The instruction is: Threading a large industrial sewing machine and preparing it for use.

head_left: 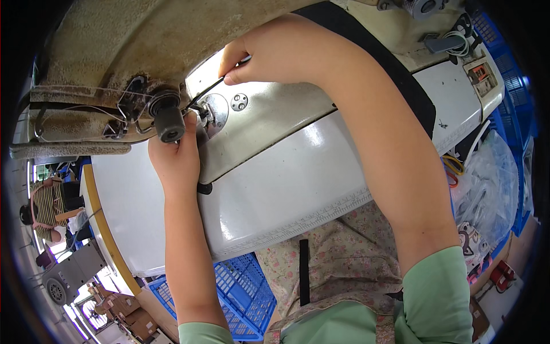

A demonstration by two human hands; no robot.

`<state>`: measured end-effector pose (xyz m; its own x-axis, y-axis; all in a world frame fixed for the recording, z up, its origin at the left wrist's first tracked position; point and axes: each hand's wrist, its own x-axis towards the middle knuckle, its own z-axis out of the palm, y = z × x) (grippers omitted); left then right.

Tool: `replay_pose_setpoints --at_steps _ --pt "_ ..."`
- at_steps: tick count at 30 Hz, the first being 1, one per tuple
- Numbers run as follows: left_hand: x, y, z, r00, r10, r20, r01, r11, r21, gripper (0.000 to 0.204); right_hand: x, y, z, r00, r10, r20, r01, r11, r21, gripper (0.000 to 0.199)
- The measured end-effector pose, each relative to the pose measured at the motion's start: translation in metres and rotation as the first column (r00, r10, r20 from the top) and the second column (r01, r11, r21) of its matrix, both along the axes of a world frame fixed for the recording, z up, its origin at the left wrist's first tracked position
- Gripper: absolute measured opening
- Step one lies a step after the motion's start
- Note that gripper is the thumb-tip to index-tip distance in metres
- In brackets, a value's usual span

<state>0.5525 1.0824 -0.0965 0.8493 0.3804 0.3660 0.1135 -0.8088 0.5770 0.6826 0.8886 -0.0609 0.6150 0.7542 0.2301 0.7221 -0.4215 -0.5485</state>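
Pinching a thin dark tool [207,92] between thumb and forefinger, the right hand [269,54] sits above the sewing machine's needle plate [215,112] and angles the tip down toward it — the left hand [175,157] rests just below that plate, fingers curled against the machine bed [269,123], though what they grip I cannot tell. Judging by this, steady bracing and small tip movements suit the work best.
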Motion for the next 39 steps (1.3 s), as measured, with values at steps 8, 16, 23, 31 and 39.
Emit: replay_pose_setpoints --at_steps 8,16,23,31,39 --pt "-0.001 0.000 0.001 1.000 0.012 -0.026 -0.011 1.000 0.007 0.026 0.000 0.001 0.000 1.000 -0.005 0.015 0.006 1.000 -0.018 0.019" --pt "0.000 0.001 0.000 1.000 0.017 -0.015 -0.017 1.000 0.017 0.025 0.000 0.000 0.002 1.000 -0.006 0.019 0.006 1.000 -0.016 0.019" --pt "0.001 0.000 -0.003 0.997 0.000 0.077 -0.003 0.999 0.038 0.026 -0.001 0.000 0.000 1.000 -0.015 0.015 0.015 0.999 -0.030 0.022" --pt "0.000 0.001 -0.003 0.998 -0.002 0.056 0.000 0.999 0.036 0.025 -0.002 0.001 -0.003 0.999 -0.014 0.050 0.016 0.999 -0.042 0.023" --pt "0.001 0.000 -0.002 0.998 -0.007 0.062 0.005 0.999 0.032 0.024 -0.001 0.004 -0.011 0.992 0.034 0.122 -0.050 0.990 0.129 0.015"
